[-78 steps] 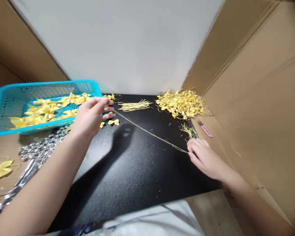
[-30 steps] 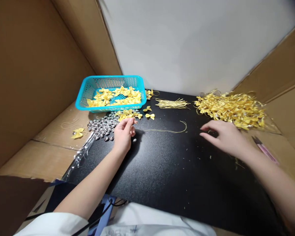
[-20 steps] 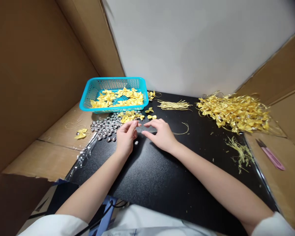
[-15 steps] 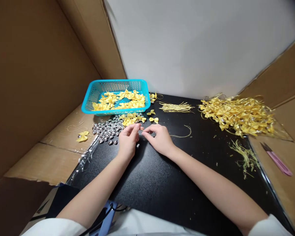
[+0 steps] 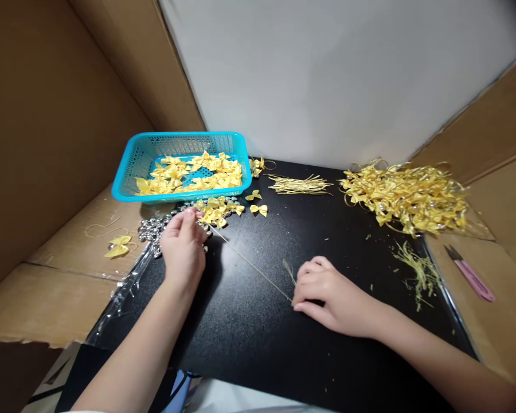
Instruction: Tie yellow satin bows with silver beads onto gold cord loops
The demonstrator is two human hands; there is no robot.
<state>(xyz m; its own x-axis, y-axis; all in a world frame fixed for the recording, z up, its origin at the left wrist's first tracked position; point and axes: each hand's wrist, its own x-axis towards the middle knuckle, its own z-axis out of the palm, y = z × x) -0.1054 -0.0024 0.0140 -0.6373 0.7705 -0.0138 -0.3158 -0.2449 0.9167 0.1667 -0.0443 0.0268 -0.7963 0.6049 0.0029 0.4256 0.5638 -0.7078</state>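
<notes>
A thin yellow cord [image 5: 253, 265] runs taut and slanting between my two hands above the black tabletop. My left hand [image 5: 183, 244] pinches its upper end between thumb and fingers, just in front of the silver beads [image 5: 152, 228]. Whether a bead sits in that pinch as well is hidden. Lower and to the right, my right hand [image 5: 327, 295] is closed on the cord's other end, and a short loose tail stands up beside its fingers. Several yellow ribbon bows [image 5: 216, 210] lie on the beads near my left fingertips, and a yellow bow [image 5: 258, 210] rests apart on the table.
A blue basket [image 5: 119, 182] of yellow bows stands at the back left. Cut cords [image 5: 301, 184] lie at the back middle. To the right are a heap of finished-looking bows [image 5: 406, 198], cord scraps [image 5: 419, 272] and pink-handled snips [image 5: 473, 276]. Cardboard walls [image 5: 69, 86] flank the table.
My hands were together near the beads. My right hand has drawn away right and toward me, pulling the cord straight. My left hand has shifted left in view, and the whole view has shifted slightly.
</notes>
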